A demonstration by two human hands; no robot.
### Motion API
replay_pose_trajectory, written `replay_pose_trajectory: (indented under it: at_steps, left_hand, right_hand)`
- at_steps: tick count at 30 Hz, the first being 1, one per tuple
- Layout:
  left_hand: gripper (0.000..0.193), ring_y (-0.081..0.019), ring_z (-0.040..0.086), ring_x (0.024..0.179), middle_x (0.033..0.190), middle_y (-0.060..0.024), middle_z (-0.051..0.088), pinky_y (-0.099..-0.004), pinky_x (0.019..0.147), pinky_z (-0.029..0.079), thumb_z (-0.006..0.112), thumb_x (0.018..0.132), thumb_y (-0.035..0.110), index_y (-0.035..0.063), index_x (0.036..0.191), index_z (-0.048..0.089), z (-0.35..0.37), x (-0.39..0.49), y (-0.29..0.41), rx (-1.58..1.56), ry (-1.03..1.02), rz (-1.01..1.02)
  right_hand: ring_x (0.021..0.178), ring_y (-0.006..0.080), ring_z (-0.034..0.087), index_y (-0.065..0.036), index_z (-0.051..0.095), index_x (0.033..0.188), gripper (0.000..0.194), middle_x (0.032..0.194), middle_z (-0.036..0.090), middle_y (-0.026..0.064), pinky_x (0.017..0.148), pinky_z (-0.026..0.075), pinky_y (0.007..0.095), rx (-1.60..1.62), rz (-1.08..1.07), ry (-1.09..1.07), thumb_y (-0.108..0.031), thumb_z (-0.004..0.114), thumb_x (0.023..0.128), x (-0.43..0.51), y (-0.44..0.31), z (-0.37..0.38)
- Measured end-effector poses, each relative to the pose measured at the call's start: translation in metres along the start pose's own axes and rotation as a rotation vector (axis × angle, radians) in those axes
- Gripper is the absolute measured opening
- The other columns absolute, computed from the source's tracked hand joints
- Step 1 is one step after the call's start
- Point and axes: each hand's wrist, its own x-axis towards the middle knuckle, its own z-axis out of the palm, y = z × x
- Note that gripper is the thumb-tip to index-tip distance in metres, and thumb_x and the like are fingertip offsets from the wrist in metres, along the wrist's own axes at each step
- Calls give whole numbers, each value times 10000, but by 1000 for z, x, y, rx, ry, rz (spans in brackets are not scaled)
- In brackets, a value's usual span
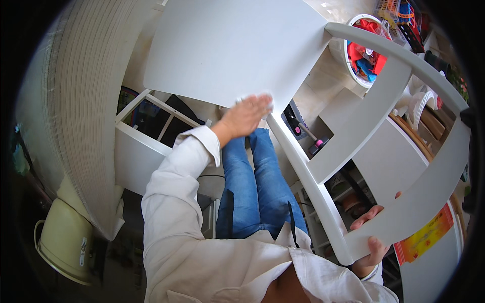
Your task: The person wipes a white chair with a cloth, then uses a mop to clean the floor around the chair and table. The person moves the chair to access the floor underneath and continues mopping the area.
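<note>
A white chair stands before me, with its flat seat at the top of the view and its slatted backrest on the right. My left hand, blurred, lies palm down at the seat's near corner beside the back post. Under its fingers shows a small piece of white cloth or tissue, mostly covered. My right hand grips the end of the backrest's top rail; its thumb is on the near side and its fingers come through the gap.
Left stand a pleated cream surface, a white frame-topped cabinet and a pale yellow bucket. Beyond the backrest is a white round basket of red and blue things. A black-and-pink tool lies below the seat's right side.
</note>
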Motion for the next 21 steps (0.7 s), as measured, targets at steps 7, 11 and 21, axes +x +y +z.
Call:
replay_pose_trajectory:
  at_steps: [7, 11, 21]
  left_hand:
    - [407, -131, 366, 1259, 1357, -15, 409, -317, 1056, 260, 451, 812, 157, 135, 1212, 521, 10, -11, 3, -26, 54, 92]
    - [386, -154, 365, 1259, 1323, -28, 446, -331, 1048, 289, 473, 775, 85, 108, 1150, 565, 0, -2, -13, -201, 11, 165]
    - [261, -191, 331, 1279, 1319, -20, 451, -343, 1081, 239, 526, 744, 89, 124, 965, 662, 1, 88, -10, -217, -334, 604]
  right_hand:
    - [664, 207, 592, -63, 256, 1295, 828, 895, 478, 121, 614, 517, 315, 9, 25, 0, -326, 638, 610, 1, -1, -3]
    - [665, 215, 596, -76, 265, 1288, 825, 872, 484, 111, 612, 519, 332, 43, 29, 12, -319, 649, 600, 1, 0, -3]
    - [708, 211, 587, -53, 419, 1123, 611, 927, 480, 112, 631, 504, 334, 125, 32, -44, -290, 656, 613, 1, 2, -5]
